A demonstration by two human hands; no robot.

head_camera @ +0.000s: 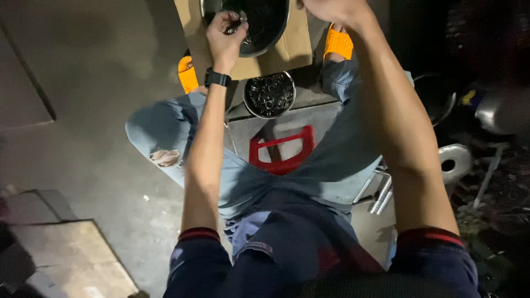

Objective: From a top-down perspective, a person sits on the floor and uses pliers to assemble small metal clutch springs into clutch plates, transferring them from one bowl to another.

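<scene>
Honestly, left hand [225, 34] pinching 1 small metal bit over the 12 o'clock pan [270, 25], right hand [331, 8] mostly cropped so can't tell its grip, and a fumble could drop the bit.

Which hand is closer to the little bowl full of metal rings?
The left hand. It sits over the big pan, just up and left of the small bowl of rings. The right hand is farther, up at the picture's top edge, right of the pan.
</scene>
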